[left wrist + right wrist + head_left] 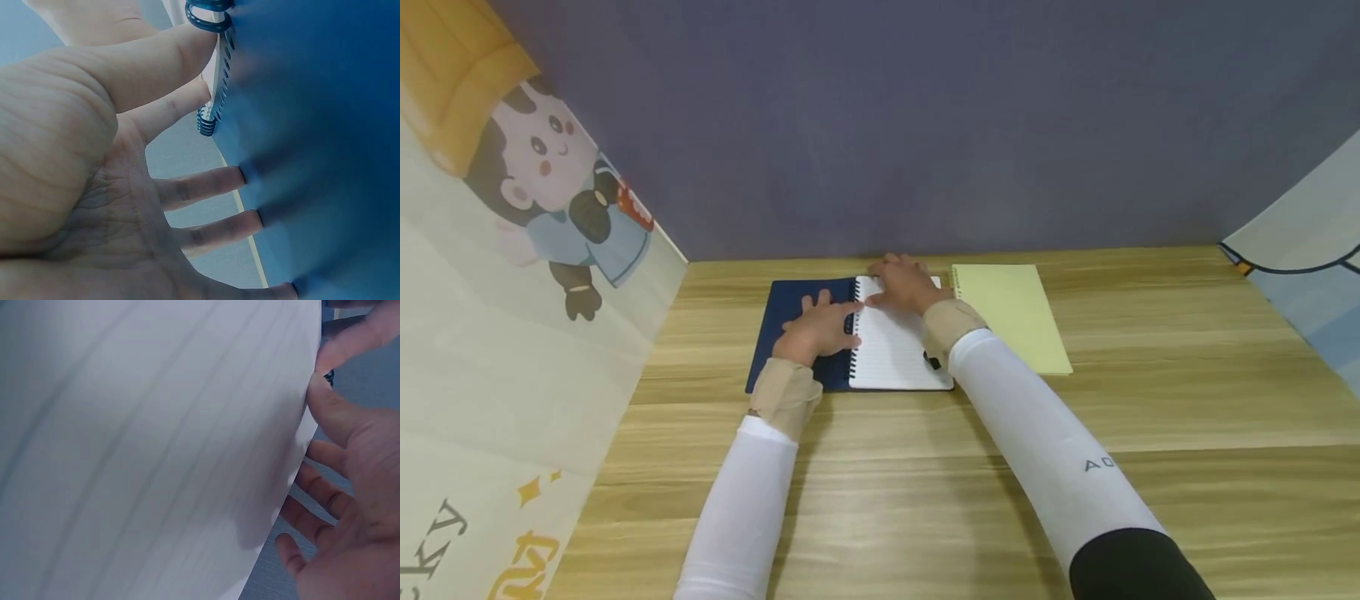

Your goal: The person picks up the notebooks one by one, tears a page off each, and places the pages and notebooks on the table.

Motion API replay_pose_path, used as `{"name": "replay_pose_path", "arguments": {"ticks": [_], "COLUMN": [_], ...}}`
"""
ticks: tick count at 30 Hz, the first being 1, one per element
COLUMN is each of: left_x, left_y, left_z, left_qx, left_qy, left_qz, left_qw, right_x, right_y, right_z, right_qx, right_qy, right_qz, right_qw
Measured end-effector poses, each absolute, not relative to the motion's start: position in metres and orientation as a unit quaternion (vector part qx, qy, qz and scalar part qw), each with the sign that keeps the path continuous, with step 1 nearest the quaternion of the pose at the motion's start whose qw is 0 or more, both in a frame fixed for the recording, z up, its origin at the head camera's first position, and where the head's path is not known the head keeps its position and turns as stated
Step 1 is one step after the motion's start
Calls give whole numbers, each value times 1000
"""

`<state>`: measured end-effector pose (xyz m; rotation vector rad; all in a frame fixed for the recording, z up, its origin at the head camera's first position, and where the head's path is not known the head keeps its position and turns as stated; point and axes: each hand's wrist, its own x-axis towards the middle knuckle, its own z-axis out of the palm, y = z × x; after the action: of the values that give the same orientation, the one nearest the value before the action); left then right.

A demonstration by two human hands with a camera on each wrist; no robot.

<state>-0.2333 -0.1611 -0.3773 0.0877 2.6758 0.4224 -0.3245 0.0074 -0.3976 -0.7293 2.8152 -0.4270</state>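
A spiral notebook lies open, its navy cover point(767, 333) on the left and its white lined page point(891, 358) on the right. My left hand point(820, 327) is spread at the black spiral binding point(853, 367). In the left wrist view its thumb point(162, 65) touches the coils, while the other fingers reach straight toward the blue cover. Over the upper part of the page is my right hand point(906, 285). The right wrist view shows its thumb point(331, 412) at the page's edge and the other fingers loosely bent along that edge.
A pale yellow spiral pad point(1007, 308) lies to the right of the notebook on the wood-grain table point(865, 483). Behind the table stands a dark grey-blue panel point(925, 133). A wall with a cartoon figure point(550, 167) borders the left side. Under the right wrist is a small black item point(932, 361).
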Motion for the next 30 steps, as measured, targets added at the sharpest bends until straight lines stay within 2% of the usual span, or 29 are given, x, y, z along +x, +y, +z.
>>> {"name": "replay_pose_path", "arguments": {"ticks": [22,30], "left_x": [-233,-234], "left_y": [-163,-162], "left_z": [-376,-375], "left_qx": [31,28], "left_qy": [965,962], "left_qz": [157,159], "left_qw": [209,219], "right_x": [-321,-320], "right_y": [5,24], "right_z": [-398,-394], "right_qx": [-230,-212], "right_qy": [963,972], "right_qz": [-131,-93], "right_qw": [56,28]}}
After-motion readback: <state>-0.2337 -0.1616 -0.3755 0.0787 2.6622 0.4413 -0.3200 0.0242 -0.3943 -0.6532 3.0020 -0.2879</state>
